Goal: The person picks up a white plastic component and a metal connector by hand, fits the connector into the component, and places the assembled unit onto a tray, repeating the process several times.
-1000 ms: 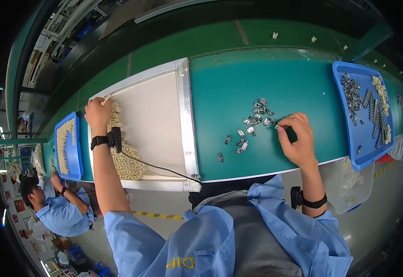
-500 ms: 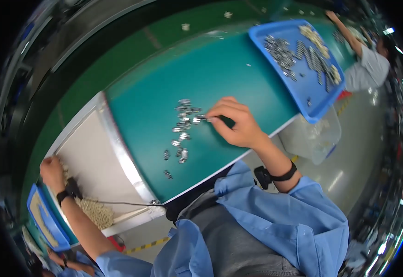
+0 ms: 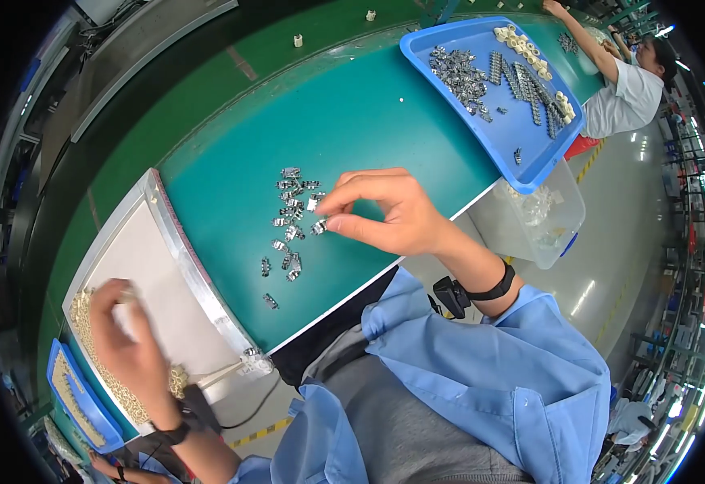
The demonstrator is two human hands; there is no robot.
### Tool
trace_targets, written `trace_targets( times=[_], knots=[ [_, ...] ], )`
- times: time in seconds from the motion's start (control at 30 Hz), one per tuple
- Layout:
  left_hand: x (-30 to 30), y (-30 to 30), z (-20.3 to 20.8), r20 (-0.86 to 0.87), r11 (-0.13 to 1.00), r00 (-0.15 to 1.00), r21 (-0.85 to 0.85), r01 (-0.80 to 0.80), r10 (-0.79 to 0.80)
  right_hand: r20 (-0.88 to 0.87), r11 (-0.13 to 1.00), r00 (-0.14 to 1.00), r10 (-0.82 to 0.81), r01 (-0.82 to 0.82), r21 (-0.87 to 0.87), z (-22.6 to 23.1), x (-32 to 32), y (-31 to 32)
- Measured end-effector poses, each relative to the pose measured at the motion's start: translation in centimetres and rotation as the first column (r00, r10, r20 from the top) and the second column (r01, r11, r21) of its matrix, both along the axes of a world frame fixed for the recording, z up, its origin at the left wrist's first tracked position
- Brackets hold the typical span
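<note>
My right hand (image 3: 393,211) is over the green table, thumb and forefinger in a pinch at a small silvery metal clip (image 3: 319,227); its fingertips partly cover the contact. Other metal clips (image 3: 292,206) lie loosely grouped just left of these fingers. My left hand (image 3: 131,347), smeared by motion, is raised above the pale tray (image 3: 167,282) at the left. A small cream-coloured piece (image 3: 127,297) shows between its fingertips, its shape blurred. Beneath and beside that hand, many cream-coloured small parts (image 3: 110,375) lie heaped along the tray's outer edge.
A blue tray (image 3: 481,133) at the far right holds metal clips and cream rings. Another blue tray (image 3: 86,403) with cream parts sits at lower left. A clear plastic bin (image 3: 558,226) stands below the table's right edge. A co-worker (image 3: 627,97) reaches over the far right end.
My left hand has lifted off the cream parts and come back toward me, with a pale piece at its fingertips. The right hand stays near the metal clips; the whole view has shifted slightly.
</note>
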State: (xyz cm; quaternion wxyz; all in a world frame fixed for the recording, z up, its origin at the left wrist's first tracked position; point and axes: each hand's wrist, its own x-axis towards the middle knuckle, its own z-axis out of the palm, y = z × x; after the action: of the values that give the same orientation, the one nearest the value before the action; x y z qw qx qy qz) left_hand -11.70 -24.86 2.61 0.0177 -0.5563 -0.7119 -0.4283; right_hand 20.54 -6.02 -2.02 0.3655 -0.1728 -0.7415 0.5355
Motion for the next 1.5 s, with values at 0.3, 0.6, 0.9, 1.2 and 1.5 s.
trace_targets(
  times=[0.3, 0.6, 0.9, 1.2, 1.5],
  knots=[
    [13.2, 0.7, -1.3, 0.483, 0.930, 0.795, 0.153, 0.335, -0.366, -0.146, 0.953, 0.945, 0.293, -0.275, 0.130, 5.8, -0.5, -1.2],
    [13.8, 0.2, -1.8, 0.394, 0.928, 0.840, 0.164, 0.334, -0.372, -0.097, 0.883, 0.962, 0.254, -0.189, 0.430, 6.5, -2.3, -2.4],
    [14.2, -0.1, -2.7, 0.663, 0.903, 0.613, 0.318, 0.288, -0.429, -0.086, 0.850, 0.945, 0.317, -0.243, 0.467, 6.5, -3.1, -1.8],
    [13.4, -0.4, -2.3, 0.636, 0.881, 0.612, 0.294, 0.371, -0.470, 0.034, 0.855, 0.936, 0.350, -0.334, 0.397, 7.9, -3.4, -2.0],
    [13.2, -0.3, -1.8, 0.668, 0.874, 0.575, 0.267, 0.407, -0.472, 0.120, 0.837, 0.925, 0.360, -0.377, 0.396, 8.6, -3.0, -1.9]
  ],
)
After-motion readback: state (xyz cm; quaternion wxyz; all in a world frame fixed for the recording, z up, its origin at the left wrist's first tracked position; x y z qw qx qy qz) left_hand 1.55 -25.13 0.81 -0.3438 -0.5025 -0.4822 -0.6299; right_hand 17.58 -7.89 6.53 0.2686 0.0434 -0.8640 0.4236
